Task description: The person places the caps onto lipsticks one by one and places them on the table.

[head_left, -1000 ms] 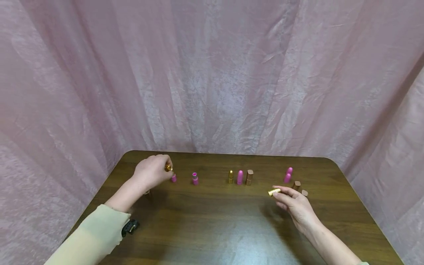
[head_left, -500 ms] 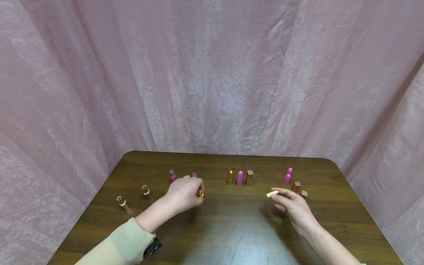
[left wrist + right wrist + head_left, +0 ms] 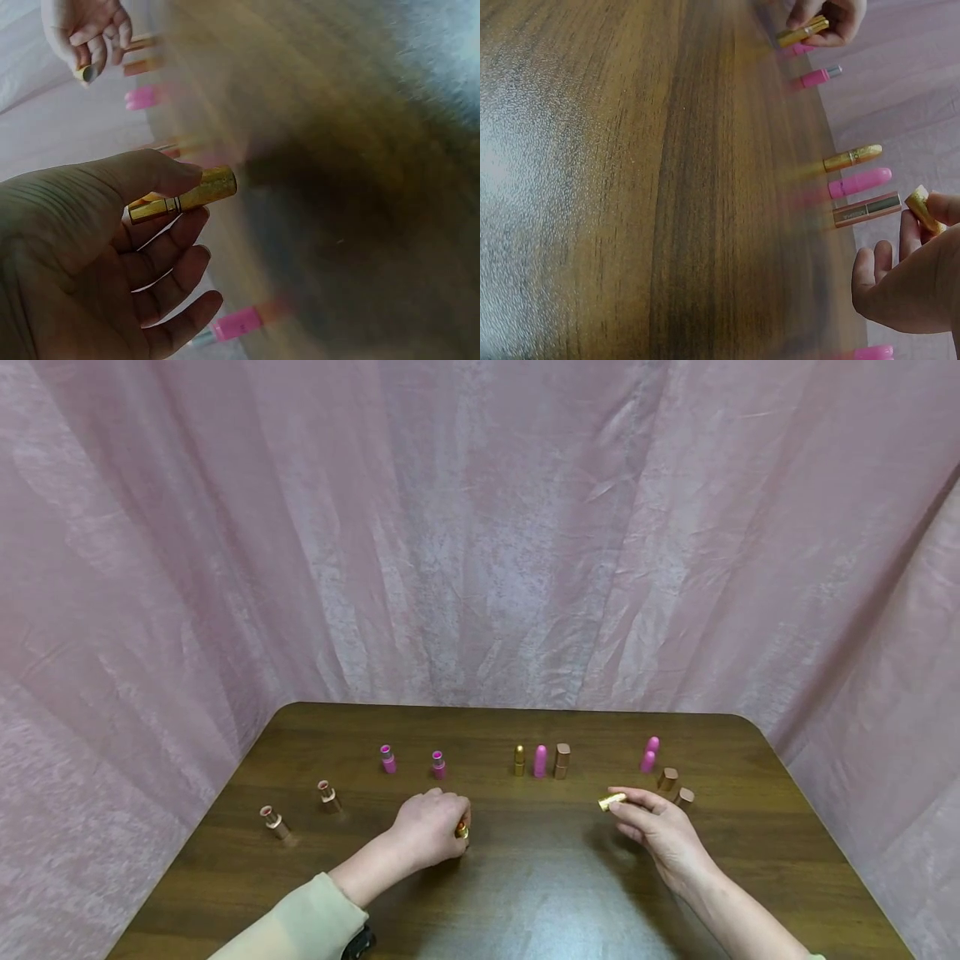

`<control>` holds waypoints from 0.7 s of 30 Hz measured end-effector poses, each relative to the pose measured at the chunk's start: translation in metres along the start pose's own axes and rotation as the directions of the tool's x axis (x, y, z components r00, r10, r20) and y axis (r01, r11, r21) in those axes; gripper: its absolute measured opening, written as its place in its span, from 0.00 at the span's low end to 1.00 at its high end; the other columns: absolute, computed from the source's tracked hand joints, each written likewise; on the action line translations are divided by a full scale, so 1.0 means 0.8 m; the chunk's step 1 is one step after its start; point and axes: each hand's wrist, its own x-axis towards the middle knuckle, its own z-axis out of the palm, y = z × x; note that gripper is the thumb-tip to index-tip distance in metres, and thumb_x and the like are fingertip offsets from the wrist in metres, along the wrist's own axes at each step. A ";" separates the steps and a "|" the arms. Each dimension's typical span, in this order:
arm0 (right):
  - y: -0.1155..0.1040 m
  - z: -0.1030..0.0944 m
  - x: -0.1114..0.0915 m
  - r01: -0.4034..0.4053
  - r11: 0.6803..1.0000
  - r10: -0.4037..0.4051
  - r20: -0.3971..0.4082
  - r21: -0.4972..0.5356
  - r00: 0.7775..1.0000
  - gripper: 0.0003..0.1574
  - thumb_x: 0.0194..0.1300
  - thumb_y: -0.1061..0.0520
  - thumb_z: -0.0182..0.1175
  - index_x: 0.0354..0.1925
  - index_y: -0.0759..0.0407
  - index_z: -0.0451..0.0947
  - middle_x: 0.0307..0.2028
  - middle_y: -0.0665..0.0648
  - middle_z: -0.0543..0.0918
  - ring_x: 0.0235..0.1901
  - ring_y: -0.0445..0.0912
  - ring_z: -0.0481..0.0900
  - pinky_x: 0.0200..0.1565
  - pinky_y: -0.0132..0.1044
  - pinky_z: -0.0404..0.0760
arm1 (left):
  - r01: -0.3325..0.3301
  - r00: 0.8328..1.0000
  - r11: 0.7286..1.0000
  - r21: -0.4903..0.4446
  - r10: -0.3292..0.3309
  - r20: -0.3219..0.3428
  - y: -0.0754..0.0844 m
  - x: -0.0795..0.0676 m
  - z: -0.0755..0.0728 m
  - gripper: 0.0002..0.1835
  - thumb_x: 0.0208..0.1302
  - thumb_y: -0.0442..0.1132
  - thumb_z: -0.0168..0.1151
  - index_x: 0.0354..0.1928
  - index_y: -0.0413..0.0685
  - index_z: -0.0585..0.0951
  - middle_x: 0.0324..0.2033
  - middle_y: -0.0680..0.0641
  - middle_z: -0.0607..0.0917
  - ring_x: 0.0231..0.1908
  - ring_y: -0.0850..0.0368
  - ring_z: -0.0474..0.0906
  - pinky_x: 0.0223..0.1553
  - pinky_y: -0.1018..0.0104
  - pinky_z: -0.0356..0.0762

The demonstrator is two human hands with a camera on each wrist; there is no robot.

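Observation:
My left hand (image 3: pixel 429 831) pinches an uncapped gold lipstick tube (image 3: pixel 208 187) between thumb and forefinger, over the middle of the table. In the left wrist view its other fingers spread loosely. My right hand (image 3: pixel 663 837) pinches a gold lipstick cap (image 3: pixel 611 802) between thumb and fingertips, off to the right; the cap's hollow end faces left, toward the tube. A gap separates the cap from the tube. At the back centre stand three closed lipsticks: a gold lipstick (image 3: pixel 519 761), a pink lipstick (image 3: pixel 540 762) and a rose-gold lipstick (image 3: pixel 562 761).
Uncapped pink lipsticks (image 3: pixel 438 765) and uncapped rose-gold lipsticks (image 3: pixel 328 797) stand at the left on the brown wooden table (image 3: pixel 525 893). Two pink caps (image 3: pixel 648 762) and two rose-gold caps (image 3: pixel 668 778) stand beyond the right hand. A pink curtain (image 3: pixel 480 568) hangs behind.
My left hand has carried the gold lipstick tube from the back left toward the middle and nearer to me, uncovering the lipsticks at the left. The right hand has barely shifted.

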 end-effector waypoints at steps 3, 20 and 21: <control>0.001 0.001 0.000 0.001 1.000 -0.001 -0.002 0.001 1.000 0.22 0.68 0.58 0.68 0.58 0.63 0.81 0.53 0.54 0.82 0.50 0.39 0.79 0.56 0.40 0.79 | 0.001 1.000 1.000 -0.015 -0.002 -0.007 -0.002 -0.002 0.007 0.16 0.45 0.45 0.79 0.25 0.59 0.76 0.23 0.61 0.74 0.28 0.57 0.72 0.27 0.62 0.70; 0.006 -0.007 -0.005 -0.152 0.930 0.131 0.083 0.335 0.988 0.09 0.77 0.62 0.55 0.50 0.53 0.79 0.42 0.48 0.86 0.47 0.42 0.82 0.56 0.39 0.80 | 0.136 0.986 0.917 -0.375 -0.163 -0.042 -0.027 -0.035 0.039 0.15 0.50 0.45 0.79 0.38 0.56 0.82 0.32 0.58 0.81 0.39 0.57 0.75 0.43 0.57 0.74; 0.006 -0.007 -0.005 -0.174 0.914 0.151 0.090 0.367 0.984 0.09 0.77 0.61 0.54 0.49 0.52 0.78 0.42 0.47 0.86 0.48 0.41 0.82 0.57 0.38 0.79 | 0.137 0.985 0.909 -0.394 -0.167 -0.043 -0.027 -0.036 0.040 0.15 0.51 0.45 0.79 0.38 0.56 0.83 0.33 0.58 0.82 0.40 0.56 0.76 0.44 0.56 0.74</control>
